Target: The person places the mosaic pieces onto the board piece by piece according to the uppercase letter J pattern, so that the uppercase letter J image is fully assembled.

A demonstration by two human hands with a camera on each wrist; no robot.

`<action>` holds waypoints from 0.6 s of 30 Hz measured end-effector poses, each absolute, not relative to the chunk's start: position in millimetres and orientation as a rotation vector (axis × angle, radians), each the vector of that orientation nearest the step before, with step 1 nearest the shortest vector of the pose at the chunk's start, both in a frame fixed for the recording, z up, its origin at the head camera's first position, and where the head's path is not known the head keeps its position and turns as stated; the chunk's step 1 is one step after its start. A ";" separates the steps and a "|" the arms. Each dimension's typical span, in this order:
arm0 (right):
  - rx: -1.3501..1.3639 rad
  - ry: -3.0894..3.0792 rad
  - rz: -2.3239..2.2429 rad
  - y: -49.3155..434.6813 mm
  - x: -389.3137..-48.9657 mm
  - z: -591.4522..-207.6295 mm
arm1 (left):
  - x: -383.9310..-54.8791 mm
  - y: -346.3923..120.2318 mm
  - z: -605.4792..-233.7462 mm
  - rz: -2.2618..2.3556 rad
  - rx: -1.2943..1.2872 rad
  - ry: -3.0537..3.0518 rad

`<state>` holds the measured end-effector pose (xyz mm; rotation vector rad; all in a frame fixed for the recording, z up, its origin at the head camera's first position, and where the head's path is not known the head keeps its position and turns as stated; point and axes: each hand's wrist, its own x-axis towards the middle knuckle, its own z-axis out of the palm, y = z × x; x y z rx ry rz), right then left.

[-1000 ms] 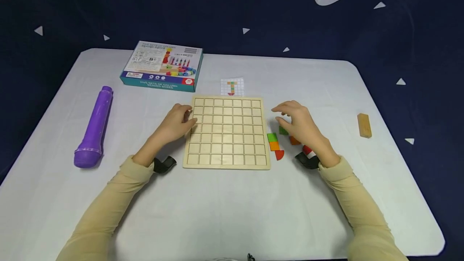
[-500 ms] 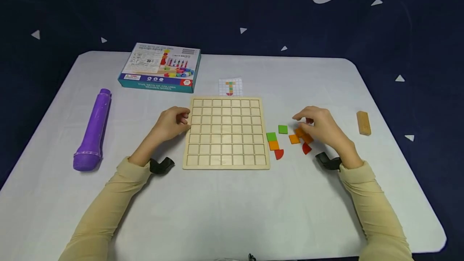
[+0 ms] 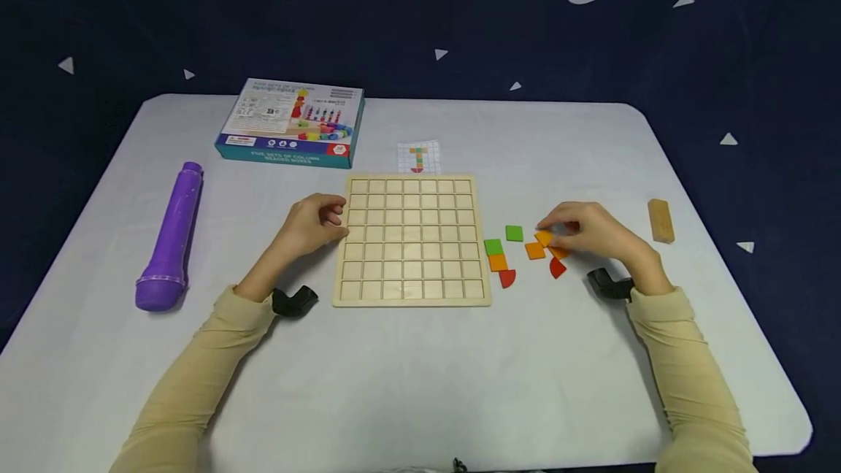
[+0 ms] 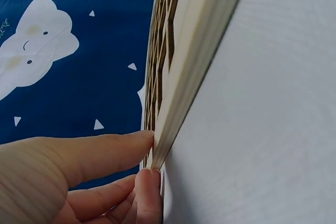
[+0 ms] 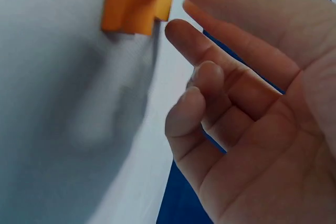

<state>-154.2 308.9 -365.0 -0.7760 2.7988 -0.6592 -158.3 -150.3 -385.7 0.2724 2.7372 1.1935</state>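
Note:
A wooden grid board (image 3: 411,239) lies in the middle of the table in the head view. My left hand (image 3: 307,226) holds its left edge; the left wrist view shows the thumb (image 4: 105,153) on the rim and a fingertip against the side. To the right of the board, my right hand (image 3: 588,231) pinches an orange square tile (image 3: 543,238) between thumb and index finger. Another orange tile (image 3: 535,250) and a red quarter-circle tile (image 3: 558,268) lie beside it. Nearer the board are two green tiles (image 3: 514,233), one orange tile (image 3: 497,262) and a red quarter-circle.
Behind the board lies a small pattern card (image 3: 418,157) with a coloured figure on a grid. A boxed bead set (image 3: 289,122) sits back left, and a purple microphone-shaped toy (image 3: 172,236) lies at the left. One wooden block (image 3: 660,221) is near the right edge.
My right hand has moved right and down from near the board's edge to the orange tiles, and now pinches one. My left fingers have drawn back slightly to the board's edge.

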 end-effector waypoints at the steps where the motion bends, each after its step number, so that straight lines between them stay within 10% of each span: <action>1: -0.778 2.787 -0.654 308.4 -154.7 -365.9 | -158.3 -150.6 -385.8 1.195 0.272 2.739; 18: -0.696 2.829 -0.493 291.7 -151.3 -366.4 | -156.4 -147.1 -387.4 1.231 0.228 2.730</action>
